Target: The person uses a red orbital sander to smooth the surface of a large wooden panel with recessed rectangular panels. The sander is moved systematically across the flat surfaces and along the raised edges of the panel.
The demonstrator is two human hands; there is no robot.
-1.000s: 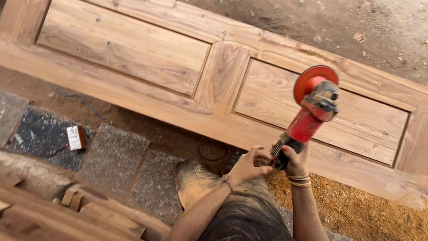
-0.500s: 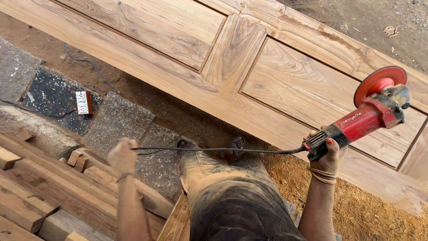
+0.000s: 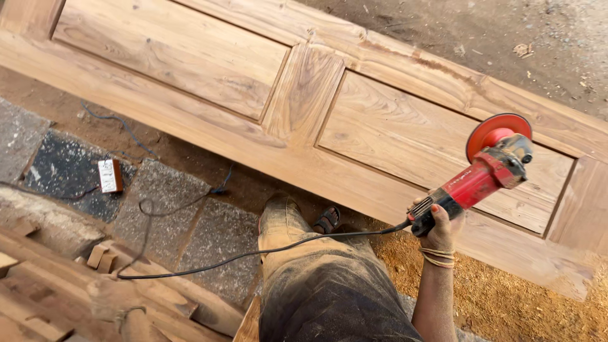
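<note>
Fingers of the right hand (image 3: 438, 229) are wrapped tight round the dark rear grip of a red angle grinder (image 3: 478, 174), the forearm rising straight from the bottom edge with string bands at the wrist. The tool slants up and to the right, held in the air above a large wooden panelled door (image 3: 304, 107) that lies flat across the ground; its red disc guard (image 3: 497, 130) hangs over the door's right-hand panel, though whether it touches the wood cannot be told.

Low in the left corner, the left hand (image 3: 109, 296) is a motion blur over stacked timber (image 3: 38, 297). It sits at the end of the grinder's black cord (image 3: 253, 253), yet whether its fingers are closed on the cord is beyond telling. The cord runs from the grinder's tail across the person's dusty trouser leg (image 3: 323, 285) to that hand.

On the dark stone slab to the left lies a small white socket box with a brown edge (image 3: 109, 175), with thin cable trailing from it across the dirt. Grey paving stones (image 3: 164, 202) lie beside it. A sandalled foot (image 3: 327, 220) shows at the door's near edge, and sawdust (image 3: 506, 297) is heaped to the right of the leg.
</note>
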